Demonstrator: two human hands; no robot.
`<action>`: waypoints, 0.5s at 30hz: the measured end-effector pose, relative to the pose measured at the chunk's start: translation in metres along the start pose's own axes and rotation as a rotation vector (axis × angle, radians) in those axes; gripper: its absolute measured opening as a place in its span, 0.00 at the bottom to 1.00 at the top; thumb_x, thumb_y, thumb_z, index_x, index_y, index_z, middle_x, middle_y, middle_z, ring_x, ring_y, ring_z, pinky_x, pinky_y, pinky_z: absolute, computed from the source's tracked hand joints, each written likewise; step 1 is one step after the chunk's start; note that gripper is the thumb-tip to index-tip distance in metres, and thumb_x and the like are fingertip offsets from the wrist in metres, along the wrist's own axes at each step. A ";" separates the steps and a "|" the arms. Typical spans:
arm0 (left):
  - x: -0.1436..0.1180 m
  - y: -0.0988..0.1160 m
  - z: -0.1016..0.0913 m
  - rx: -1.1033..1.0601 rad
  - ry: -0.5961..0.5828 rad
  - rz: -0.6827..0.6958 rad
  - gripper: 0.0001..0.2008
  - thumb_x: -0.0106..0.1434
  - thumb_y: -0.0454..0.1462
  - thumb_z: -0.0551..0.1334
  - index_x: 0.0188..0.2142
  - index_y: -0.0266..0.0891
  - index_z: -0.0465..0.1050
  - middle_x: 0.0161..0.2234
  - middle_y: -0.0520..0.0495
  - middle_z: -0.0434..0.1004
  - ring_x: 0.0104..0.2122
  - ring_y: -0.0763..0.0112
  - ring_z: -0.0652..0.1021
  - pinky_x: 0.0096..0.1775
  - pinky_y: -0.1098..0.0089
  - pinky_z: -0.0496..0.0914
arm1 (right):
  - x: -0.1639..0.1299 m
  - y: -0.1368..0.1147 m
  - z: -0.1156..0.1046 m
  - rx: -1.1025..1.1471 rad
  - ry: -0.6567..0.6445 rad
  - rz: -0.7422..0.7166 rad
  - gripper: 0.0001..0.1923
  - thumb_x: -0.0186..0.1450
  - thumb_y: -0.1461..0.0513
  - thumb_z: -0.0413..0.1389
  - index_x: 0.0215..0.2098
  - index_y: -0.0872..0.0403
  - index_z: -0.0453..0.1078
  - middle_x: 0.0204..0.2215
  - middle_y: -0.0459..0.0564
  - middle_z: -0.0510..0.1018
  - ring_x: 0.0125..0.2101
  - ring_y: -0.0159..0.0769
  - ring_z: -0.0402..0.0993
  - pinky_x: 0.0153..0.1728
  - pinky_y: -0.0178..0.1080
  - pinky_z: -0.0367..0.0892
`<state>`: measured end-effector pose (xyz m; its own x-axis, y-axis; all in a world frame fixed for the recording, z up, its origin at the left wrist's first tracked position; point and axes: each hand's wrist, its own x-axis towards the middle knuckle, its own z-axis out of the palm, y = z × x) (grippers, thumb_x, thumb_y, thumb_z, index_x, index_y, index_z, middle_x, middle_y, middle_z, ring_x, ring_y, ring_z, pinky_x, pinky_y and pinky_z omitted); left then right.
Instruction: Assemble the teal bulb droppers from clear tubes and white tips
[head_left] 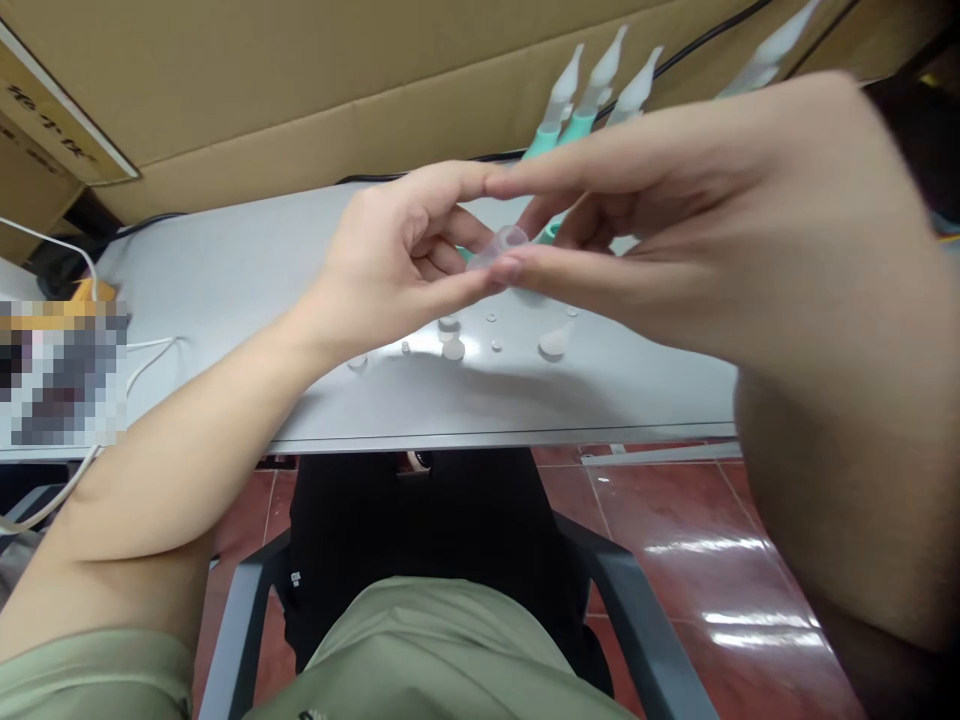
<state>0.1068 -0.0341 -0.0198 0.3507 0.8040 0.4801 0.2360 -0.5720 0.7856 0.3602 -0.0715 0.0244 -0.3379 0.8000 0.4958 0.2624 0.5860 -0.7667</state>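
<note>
My left hand (pixel 397 255) and my right hand (pixel 675 210) meet above the grey table (pixel 225 280), fingertips touching. Between them they pinch a small clear silicone cap (pixel 504 243), with a bit of teal showing behind it. The right hand is close to the camera and hides much of the table's right side. Below the hands, several small translucent silicone pieces (pixel 454 347) lie scattered on the table, the largest a drop-shaped one (pixel 554 342).
A row of teal-and-clear silicone tools (pixel 592 95) leans against the cardboard boxes (pixel 300 90) behind the table. White cables (pixel 150 352) and a blurred item sit at the left. The table's front edge is near my lap, above a grey chair and red tiled floor.
</note>
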 end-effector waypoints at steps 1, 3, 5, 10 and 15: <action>0.001 -0.002 0.001 0.004 -0.009 0.009 0.25 0.72 0.40 0.87 0.64 0.44 0.89 0.43 0.49 0.93 0.42 0.61 0.95 0.47 0.63 0.90 | 0.002 -0.003 0.006 -0.068 0.020 -0.015 0.11 0.73 0.61 0.84 0.52 0.41 1.00 0.36 0.39 0.90 0.33 0.28 0.76 0.37 0.39 0.72; 0.002 -0.006 0.003 0.020 -0.022 0.039 0.26 0.73 0.42 0.88 0.65 0.44 0.88 0.44 0.48 0.94 0.41 0.61 0.94 0.46 0.62 0.90 | 0.003 -0.005 0.009 -0.154 -0.006 -0.031 0.05 0.74 0.64 0.81 0.45 0.46 0.98 0.33 0.38 0.89 0.32 0.27 0.79 0.36 0.37 0.72; 0.002 -0.010 0.002 0.049 0.000 0.101 0.30 0.74 0.48 0.89 0.68 0.45 0.86 0.47 0.47 0.94 0.40 0.63 0.94 0.44 0.62 0.89 | 0.002 -0.003 0.005 -0.225 -0.014 -0.053 0.06 0.75 0.66 0.79 0.43 0.48 0.96 0.31 0.38 0.89 0.32 0.27 0.81 0.36 0.35 0.71; 0.005 -0.012 -0.006 0.112 0.137 0.348 0.29 0.77 0.64 0.82 0.61 0.48 0.89 0.46 0.44 0.93 0.42 0.61 0.92 0.35 0.62 0.81 | -0.008 0.008 -0.019 -0.472 -0.029 0.067 0.10 0.72 0.70 0.80 0.40 0.48 0.94 0.26 0.39 0.85 0.28 0.31 0.78 0.34 0.40 0.67; 0.009 -0.014 -0.005 0.214 0.152 0.305 0.26 0.83 0.65 0.75 0.53 0.47 0.89 0.35 0.48 0.88 0.35 0.65 0.87 0.36 0.61 0.78 | -0.011 0.024 -0.024 -0.674 -0.162 0.278 0.21 0.62 0.77 0.84 0.38 0.46 0.90 0.26 0.38 0.86 0.27 0.36 0.80 0.39 0.45 0.70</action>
<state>0.1015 -0.0184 -0.0246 0.2993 0.5979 0.7436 0.3310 -0.7960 0.5067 0.3918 -0.0635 0.0102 -0.2936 0.9318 0.2134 0.8371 0.3584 -0.4132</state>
